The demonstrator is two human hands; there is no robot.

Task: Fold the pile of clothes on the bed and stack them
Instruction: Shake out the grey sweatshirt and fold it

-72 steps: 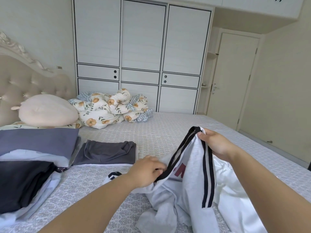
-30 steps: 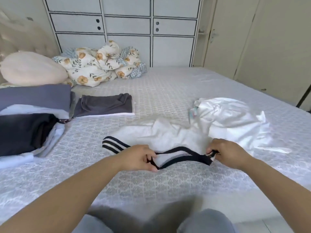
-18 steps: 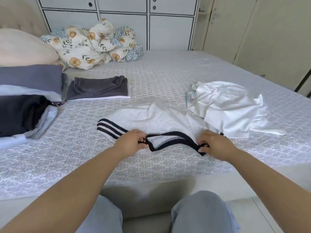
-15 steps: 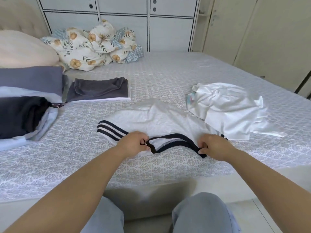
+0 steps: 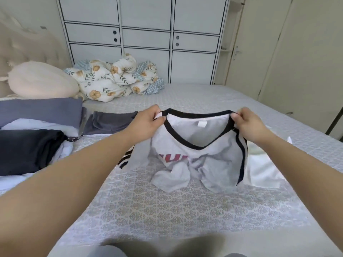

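A white T-shirt (image 5: pixel 213 164) with a black V-neck trim and red lettering hangs in front of me, its hem bunched on the bed (image 5: pixel 176 210). My left hand (image 5: pixel 148 123) pinches the left shoulder by the collar. My right hand (image 5: pixel 246 125) pinches the right shoulder. A crumpled white garment (image 5: pixel 263 171) lies behind the shirt on the right, partly hidden. A folded dark grey garment (image 5: pixel 109 121) lies flat to the left. Further left sits a stack of folded clothes (image 5: pixel 27 149), dark on top.
A pale round pillow (image 5: pixel 40 80) and a bundled floral quilt (image 5: pixel 111 80) lie near the headboard. White wardrobe doors (image 5: pixel 146 43) stand behind the bed. My knees show at the bed's near edge.
Both hands lifted the shirt by its collar off the bed and held it up facing me; before, it lay flat on the mattress. The camera tilted upward.
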